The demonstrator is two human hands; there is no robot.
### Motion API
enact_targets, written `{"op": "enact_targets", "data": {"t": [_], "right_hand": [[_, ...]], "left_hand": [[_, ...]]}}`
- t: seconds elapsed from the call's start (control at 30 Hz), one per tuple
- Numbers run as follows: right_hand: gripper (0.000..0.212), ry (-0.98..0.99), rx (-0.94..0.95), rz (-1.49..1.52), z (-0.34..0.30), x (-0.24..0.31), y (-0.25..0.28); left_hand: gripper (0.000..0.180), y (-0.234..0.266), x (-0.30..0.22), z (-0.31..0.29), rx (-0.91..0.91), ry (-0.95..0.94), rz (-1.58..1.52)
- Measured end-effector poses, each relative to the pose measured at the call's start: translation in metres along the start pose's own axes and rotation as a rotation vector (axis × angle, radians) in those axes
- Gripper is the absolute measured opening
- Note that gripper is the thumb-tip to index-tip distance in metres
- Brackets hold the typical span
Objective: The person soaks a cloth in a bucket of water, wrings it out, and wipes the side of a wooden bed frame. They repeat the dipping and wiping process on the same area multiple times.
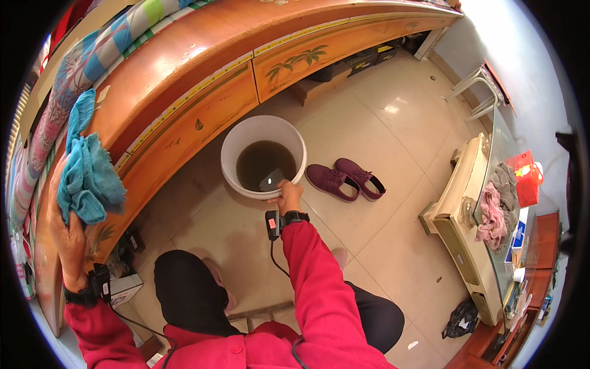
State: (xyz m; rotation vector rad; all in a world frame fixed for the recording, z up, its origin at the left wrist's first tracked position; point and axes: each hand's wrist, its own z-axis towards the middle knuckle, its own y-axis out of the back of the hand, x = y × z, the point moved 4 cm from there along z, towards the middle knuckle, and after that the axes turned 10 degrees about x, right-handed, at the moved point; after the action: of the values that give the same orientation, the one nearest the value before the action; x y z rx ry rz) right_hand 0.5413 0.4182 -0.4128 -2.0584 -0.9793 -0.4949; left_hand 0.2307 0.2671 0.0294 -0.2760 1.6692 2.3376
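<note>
My left hand [69, 230] is closed round a bunched teal cloth [91, 178] at the far left, on the rounded wooden edge of the bed [203, 49]. Part of the cloth trails upward along that wood; most of the fingers are hidden behind it. In the middle, a white bucket [230, 157] stands on the floor with dark, murky water [264, 161] inside. My right hand [289, 197] grips the bucket's near right rim. Black straps with small devices sit on both wrists.
Maroon shoes [337, 178] lie right of the bucket. A glass-topped table [461, 227] at right bears pink cloth [490, 215], grey cloth [507, 190] and a red container [523, 175]. A black plastic bag [460, 318] and a white stool [482, 89] stand nearby. Checked bedding [92, 61] covers the bed.
</note>
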Motion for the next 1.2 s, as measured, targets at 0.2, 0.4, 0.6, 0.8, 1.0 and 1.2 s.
{"op": "enact_targets", "data": {"t": [0.2, 0.4, 0.6, 0.8, 1.0, 1.2], "right_hand": [[0.025, 0.031, -0.065, 0.046, 0.046, 0.049, 0.001], [0.038, 0.108, -0.192, 0.172, 0.08, 0.094, 0.002], [0.048, 0.12, -0.196, 0.315, 0.111, 0.121, 0.005], [0.055, 0.251, -0.253, 0.401, 0.13, 0.15, 0.014], [0.043, 0.277, -0.338, 0.311, 0.142, 0.185, 0.034], [0.053, 0.357, -0.232, 0.353, 0.158, 0.216, 0.052]], "left_hand": [[0.049, 0.001, 0.004, -0.003, 0.006, -0.021, 0.081], [0.05, 0.01, 0.035, -0.024, 0.005, 0.05, 0.245], [0.048, 0.024, 0.093, -0.055, -0.08, 0.072, 0.298], [0.044, 0.046, 0.128, -0.087, -0.159, 0.174, 0.382], [0.047, 0.055, 0.138, -0.103, -0.178, 0.2, 0.408], [0.047, 0.061, 0.142, -0.113, -0.179, 0.213, 0.441]]}}
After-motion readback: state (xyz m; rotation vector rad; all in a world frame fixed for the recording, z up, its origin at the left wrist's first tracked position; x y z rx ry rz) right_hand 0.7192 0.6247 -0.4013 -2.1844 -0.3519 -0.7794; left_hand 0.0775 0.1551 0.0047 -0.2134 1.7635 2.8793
